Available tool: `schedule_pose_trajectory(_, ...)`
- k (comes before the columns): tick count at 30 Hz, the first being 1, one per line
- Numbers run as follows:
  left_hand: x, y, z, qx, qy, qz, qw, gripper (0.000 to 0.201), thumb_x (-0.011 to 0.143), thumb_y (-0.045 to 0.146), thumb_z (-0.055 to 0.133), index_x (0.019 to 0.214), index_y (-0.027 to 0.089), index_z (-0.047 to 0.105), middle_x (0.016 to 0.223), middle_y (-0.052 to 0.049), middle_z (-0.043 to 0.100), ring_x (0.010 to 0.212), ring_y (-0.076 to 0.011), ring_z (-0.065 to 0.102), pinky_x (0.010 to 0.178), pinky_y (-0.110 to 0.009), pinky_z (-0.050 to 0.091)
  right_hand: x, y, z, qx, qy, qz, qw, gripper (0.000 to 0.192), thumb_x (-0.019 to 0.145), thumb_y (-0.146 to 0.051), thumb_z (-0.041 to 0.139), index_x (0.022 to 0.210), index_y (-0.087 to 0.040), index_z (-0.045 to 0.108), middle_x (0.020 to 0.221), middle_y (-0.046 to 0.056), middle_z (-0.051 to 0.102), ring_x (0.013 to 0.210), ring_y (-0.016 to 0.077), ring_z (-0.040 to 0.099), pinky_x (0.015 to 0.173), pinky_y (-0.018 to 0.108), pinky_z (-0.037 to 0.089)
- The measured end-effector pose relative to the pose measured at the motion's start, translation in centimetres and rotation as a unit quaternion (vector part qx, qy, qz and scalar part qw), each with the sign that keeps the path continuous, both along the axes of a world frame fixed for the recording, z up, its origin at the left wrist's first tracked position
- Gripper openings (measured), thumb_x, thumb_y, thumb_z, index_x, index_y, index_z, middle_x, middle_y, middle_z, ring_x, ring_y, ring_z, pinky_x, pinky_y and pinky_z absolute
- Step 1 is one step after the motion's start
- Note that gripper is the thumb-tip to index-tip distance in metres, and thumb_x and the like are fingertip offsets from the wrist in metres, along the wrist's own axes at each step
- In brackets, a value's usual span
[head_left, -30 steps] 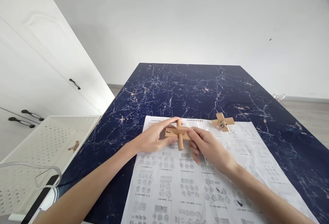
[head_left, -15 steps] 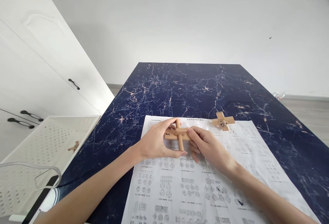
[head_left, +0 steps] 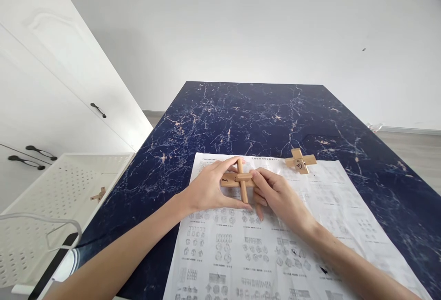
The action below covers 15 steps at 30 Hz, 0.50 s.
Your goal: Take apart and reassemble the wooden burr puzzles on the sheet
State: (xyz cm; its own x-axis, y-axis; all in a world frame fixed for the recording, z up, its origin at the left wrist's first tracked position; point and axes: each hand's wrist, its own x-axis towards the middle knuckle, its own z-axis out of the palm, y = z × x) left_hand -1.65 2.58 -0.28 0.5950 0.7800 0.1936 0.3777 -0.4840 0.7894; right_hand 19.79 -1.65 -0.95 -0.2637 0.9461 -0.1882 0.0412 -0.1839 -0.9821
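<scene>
A cross-shaped wooden interlocking puzzle [head_left: 243, 192] is held over the printed sheet by both hands. My left hand [head_left: 210, 185] grips the upright stick at its two ends between thumb and forefinger. On the right side, my right hand [head_left: 277, 192] pinches the puzzle's crosswise pieces with thumb and fingers. A black hand-written mark shows on the flat left piece. Beyond my right hand, a second wooden puzzle [head_left: 300, 161] marked "G" lies on the sheet's far edge. My fingers hide part of the held pieces.
The large paper sheet [head_left: 220, 240] with printed diagrams covers the near part of the dark blue marbled table [head_left: 241, 111]. To the left, a white perforated tray [head_left: 31, 226] holds a small wooden piece [head_left: 98, 194] and a cable [head_left: 44, 217]. A white cabinet [head_left: 62, 75] stands behind it.
Both hands keep the same hold on the wooden puzzle, and its upright stick leans slightly differently. The view has shifted a little.
</scene>
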Motion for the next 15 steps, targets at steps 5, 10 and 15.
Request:
schedule_pose_trajectory(5,-0.1,-0.1,-0.3,-0.002,0.009,0.001,1.000,0.106,0.070,0.056,0.099,0.158,0.028,0.048,0.144,-0.013,0.070,0.128,-0.0377,0.071,0.113,-0.056,0.056,-0.2,-0.2,0.2,-0.006,0.020,-0.012,1.000,0.050,0.100,-0.074,0.059,0.090,-0.026,0.052,0.052,-0.011,0.039,0.039,0.0123,0.045,0.036,0.027,0.053)
schedule_pose_trajectory(10,-0.1,-0.3,-0.1,-0.042,0.015,0.003,0.999,0.109,0.069,0.058,0.098,0.160,0.028,0.046,0.149,-0.015,0.067,0.132,-0.0389,0.068,0.112,-0.058,0.057,-0.7,-0.8,0.5,0.012,0.022,-0.044,0.999,0.042,0.103,-0.070,0.057,0.109,-0.030,0.046,0.047,-0.015,0.040,0.037,0.0136,0.043,0.033,0.024,0.049)
schedule_pose_trajectory(15,0.2,-0.6,0.4,-0.050,0.018,0.004,0.999,0.106,0.071,0.059,0.097,0.159,0.029,0.047,0.145,-0.013,0.069,0.132,-0.0381,0.068,0.112,-0.055,0.056,-1.2,-1.3,0.4,0.023,0.019,-0.056,0.998,0.039,0.105,-0.068,0.054,0.110,-0.030,0.046,0.048,-0.015,0.038,0.039,0.0127,0.038,0.034,0.022,0.044)
